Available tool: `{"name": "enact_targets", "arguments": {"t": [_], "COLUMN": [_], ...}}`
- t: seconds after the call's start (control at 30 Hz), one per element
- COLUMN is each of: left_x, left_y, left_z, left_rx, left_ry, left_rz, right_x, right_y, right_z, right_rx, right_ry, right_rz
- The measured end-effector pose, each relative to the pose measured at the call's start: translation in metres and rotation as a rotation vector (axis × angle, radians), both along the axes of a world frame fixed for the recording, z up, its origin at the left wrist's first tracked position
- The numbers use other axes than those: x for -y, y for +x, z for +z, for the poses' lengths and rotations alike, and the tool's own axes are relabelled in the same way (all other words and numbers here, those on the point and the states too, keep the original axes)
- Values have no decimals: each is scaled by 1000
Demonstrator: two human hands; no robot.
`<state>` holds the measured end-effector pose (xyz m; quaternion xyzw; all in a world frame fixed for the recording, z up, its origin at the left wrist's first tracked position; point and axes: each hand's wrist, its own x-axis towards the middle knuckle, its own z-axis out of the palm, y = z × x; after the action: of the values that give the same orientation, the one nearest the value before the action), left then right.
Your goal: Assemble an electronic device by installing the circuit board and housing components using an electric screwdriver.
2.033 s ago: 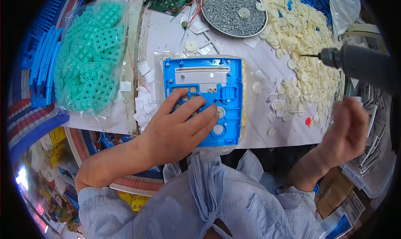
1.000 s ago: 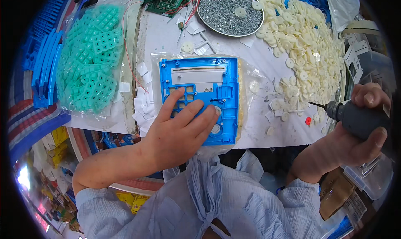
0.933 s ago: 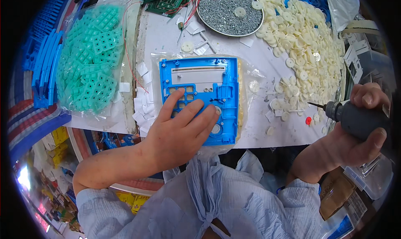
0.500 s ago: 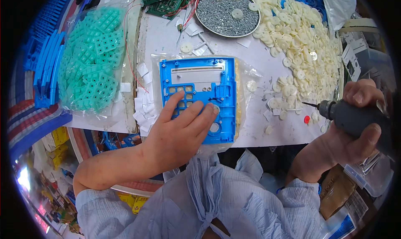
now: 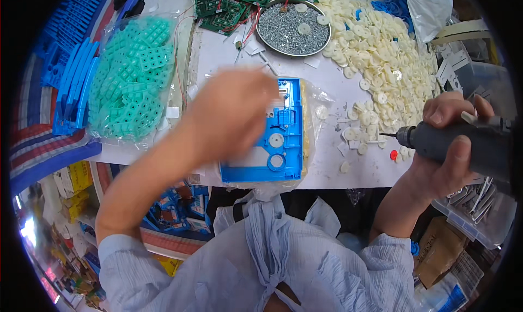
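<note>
At tabletop centre: blue plastic housing (image 5: 283,140) lies flat | left hand (image 5: 231,113) blurred above it, grip unclear, apparently empty | right hand (image 5: 449,148) clenched around grey electric screwdriver (image 5: 463,143) | steady housing before driving, bit square to hole.

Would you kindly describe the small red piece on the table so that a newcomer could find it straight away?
Start at the white table and find the big heap of cream plastic discs on its right side. Follow the heap down to its lower edge, just left of the grey electric screwdriver in the right hand. There lies the small red piece, the only red bit among cream-coloured ones.
</note>
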<state>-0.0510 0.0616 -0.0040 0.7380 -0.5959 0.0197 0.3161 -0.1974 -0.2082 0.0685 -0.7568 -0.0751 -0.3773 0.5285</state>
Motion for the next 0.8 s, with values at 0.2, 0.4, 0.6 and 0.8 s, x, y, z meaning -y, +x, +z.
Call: {"name": "enact_targets", "arguments": {"t": [0.2,0.4,0.6,0.8], "left_x": [114,138,122,38], "left_y": [103,115,119,-6], "left_z": [-19,-41,-32,17], "left_rx": [155,369,166,-272], "left_ry": [459,301,268,-8], "left_rz": [278,228,298,-27], "right_x": [3,10,-17,-31], "right_y": [21,18,41,26], "right_z": [5,-7,-1,-1], "right_rx": [-84,-104,-188,-223], "right_ry": [219,167,221,500], "right_rz": [217,245,350,535]}}
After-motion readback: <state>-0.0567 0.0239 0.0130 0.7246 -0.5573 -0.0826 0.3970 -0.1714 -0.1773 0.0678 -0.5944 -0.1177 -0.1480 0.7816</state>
